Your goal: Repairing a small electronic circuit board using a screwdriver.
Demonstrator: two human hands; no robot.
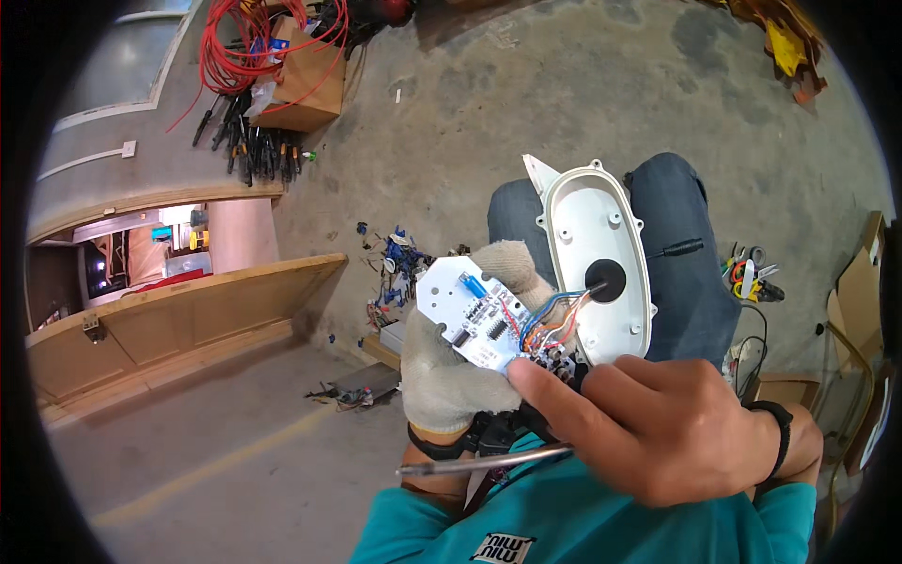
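Note:
My left hand (449,404), in a pale knit glove, grips a white circuit board (458,310) with a blue component and thin coloured wires (554,315). These wires run through a black round grommet (606,279) in an oval white plastic housing (583,216) lying across my lap. My bare right hand (658,423) has its index fingertip at the board's lower edge, by the wires. Its curled fingers hold a tool with a long metal shaft (479,462); the handle is hidden. A black-handled tool (681,248) lies on my right thigh (691,310).
Red cable coils (230,42), a cardboard box (310,80) and dark tools stand upper left. A low wooden board (178,329) runs left of me. Small scattered parts (395,263) lie beside my left leg. Pliers (752,273), black cord and cardboard (850,320) are on the right.

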